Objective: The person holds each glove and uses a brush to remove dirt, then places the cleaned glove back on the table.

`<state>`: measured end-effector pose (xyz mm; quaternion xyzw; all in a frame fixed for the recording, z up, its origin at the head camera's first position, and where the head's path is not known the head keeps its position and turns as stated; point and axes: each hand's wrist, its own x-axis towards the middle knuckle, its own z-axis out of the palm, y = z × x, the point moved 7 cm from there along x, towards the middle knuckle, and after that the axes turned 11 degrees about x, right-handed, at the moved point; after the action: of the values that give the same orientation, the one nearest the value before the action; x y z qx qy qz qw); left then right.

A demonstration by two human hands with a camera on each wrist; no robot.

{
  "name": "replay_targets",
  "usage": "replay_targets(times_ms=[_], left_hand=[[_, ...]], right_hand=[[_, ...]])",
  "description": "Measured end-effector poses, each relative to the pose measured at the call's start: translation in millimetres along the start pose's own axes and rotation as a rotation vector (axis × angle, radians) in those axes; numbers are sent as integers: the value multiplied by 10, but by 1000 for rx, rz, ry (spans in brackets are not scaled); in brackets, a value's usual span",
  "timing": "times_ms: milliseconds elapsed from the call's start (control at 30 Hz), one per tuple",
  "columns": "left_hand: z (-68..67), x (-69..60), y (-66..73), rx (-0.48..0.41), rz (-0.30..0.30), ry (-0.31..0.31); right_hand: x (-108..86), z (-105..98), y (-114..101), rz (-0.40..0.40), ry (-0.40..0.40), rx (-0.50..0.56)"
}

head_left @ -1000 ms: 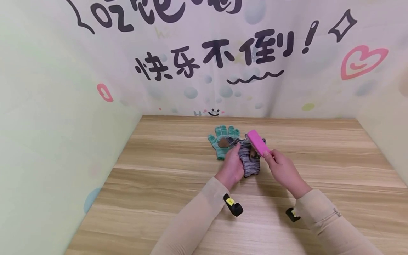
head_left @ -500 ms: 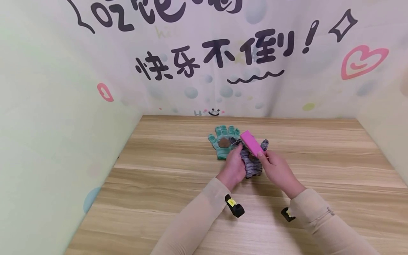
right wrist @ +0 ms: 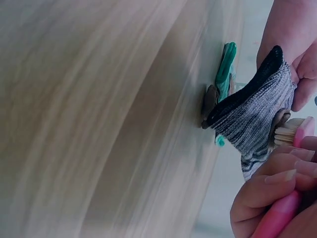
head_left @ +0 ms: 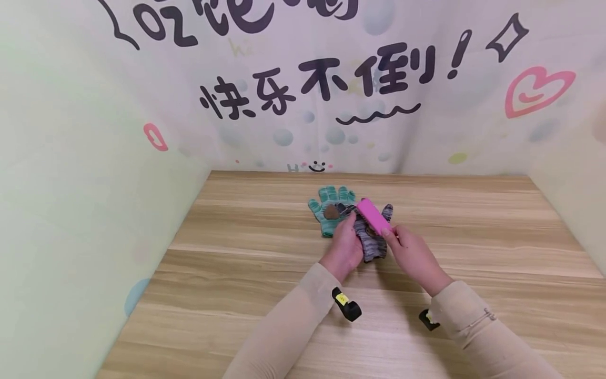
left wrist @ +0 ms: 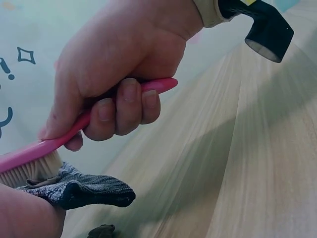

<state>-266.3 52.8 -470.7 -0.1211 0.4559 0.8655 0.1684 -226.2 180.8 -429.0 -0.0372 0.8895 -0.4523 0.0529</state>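
My left hand point(head_left: 347, 248) holds a grey-and-black striped knit glove point(head_left: 374, 248) just above the table, its thumb on top of the knit. A pink-backed scrub brush point(head_left: 373, 215) is gripped by its handle in my right hand point(head_left: 413, 255). In the left wrist view the right-hand fingers point(left wrist: 128, 106) curl round the handle, and the pale bristles point(left wrist: 37, 168) press on the glove. A brown patch on the glove lies partly under the bristles. Behind, a green knit glove point(head_left: 326, 226) with a round brown patch lies flat, palm up, partly overlapped by the grey glove.
Both gloves are near the far middle of the wood-grain table point(head_left: 236, 252). A printed cloth backdrop point(head_left: 265, 137) rises at its back edge. A small dark lump point(right wrist: 210, 101) shows by the gloves in the right wrist view; I cannot tell what it is.
The brush and my right hand have moved left across the grey glove, mostly in the first half second, uncovering a glove finger on the right. My left hand stays nearly in place.
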Motion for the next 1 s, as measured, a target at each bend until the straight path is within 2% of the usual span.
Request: replay_targets(times_ms=[267,700,1000], left_hand=[[-30,-5,76,-23,23,24],[-56,15,37,-61,-7,54],[-60,13,61,-71,5,47]], right_hand=[[-10,-49,84,6,0,-23],[-18,-160,120,31,16,-48],[-13,-196,157,64,21,-30]])
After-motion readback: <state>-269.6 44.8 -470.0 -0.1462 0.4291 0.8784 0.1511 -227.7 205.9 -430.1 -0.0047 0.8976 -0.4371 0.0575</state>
